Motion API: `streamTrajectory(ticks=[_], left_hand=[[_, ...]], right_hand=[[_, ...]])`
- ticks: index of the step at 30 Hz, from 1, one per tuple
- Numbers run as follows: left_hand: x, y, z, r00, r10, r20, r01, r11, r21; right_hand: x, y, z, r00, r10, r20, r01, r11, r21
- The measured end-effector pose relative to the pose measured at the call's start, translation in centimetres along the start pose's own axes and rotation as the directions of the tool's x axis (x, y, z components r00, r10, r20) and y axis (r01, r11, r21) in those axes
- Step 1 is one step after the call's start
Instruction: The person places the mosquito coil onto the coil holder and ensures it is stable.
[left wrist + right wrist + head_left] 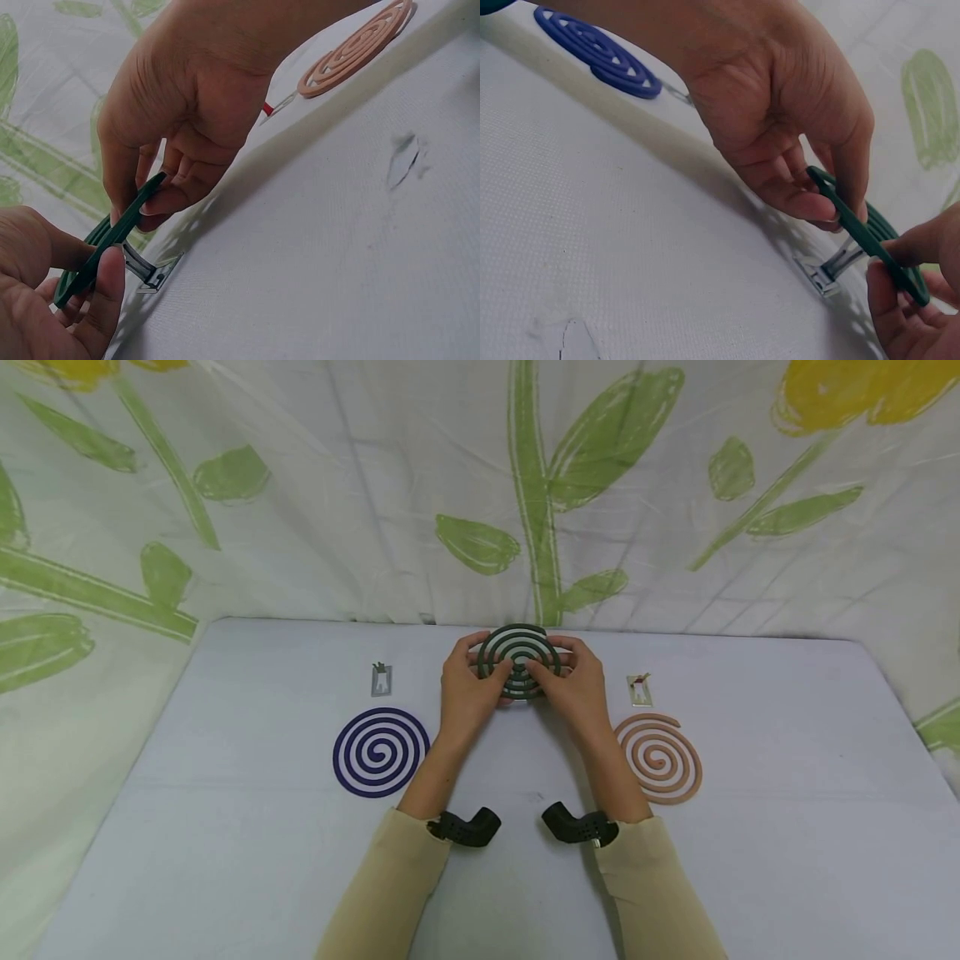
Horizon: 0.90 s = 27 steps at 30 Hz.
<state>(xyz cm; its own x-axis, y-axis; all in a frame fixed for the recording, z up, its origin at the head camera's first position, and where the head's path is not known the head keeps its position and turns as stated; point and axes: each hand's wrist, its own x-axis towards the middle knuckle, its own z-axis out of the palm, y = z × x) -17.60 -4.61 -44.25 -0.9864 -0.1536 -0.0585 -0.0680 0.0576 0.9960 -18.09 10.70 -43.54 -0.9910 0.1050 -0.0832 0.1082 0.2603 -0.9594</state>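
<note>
A dark green mosquito coil (519,667) is held by both hands at the back middle of the table. My left hand (471,685) pinches its left side, thumb on the upper face and fingers beneath; my right hand (576,685) grips the right side the same way. In the wrist views the coil is tilted. A small metal coil stand (156,276) is right under it, its upright reaching up to the coil's underside. Both thumbs lie close to the spiral's centre. Whether the stand's tip is in the coil, I cannot tell.
To the left lies a purple-blue coil (382,755), with a flat metal stand (375,685) behind it. An orange-brown coil (657,763) lies on the right, partly behind the right forearm, with another red-tipped stand (634,695) behind. A flower-patterned curtain (405,527) hangs past the table's back edge.
</note>
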Motion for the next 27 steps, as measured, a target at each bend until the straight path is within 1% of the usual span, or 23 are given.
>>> streamTrajectory(ticks=[20, 27], left_hand=[[0.11, -0.15, -0.04, 1.0, 0.009, 0.01, -0.009, 1.0, 0.002], [0.14, -0.33, 0.0, 1.0, -0.009, 0.005, 0.009, 1.0, 0.012]], right_hand=[[0.06, 0.09, 0.07, 1.0, -0.004, -0.007, 0.004, 1.0, -0.003], [0.13, 0.37, 0.11, 1.0, -0.015, -0.014, 0.014, 0.999, -0.043]])
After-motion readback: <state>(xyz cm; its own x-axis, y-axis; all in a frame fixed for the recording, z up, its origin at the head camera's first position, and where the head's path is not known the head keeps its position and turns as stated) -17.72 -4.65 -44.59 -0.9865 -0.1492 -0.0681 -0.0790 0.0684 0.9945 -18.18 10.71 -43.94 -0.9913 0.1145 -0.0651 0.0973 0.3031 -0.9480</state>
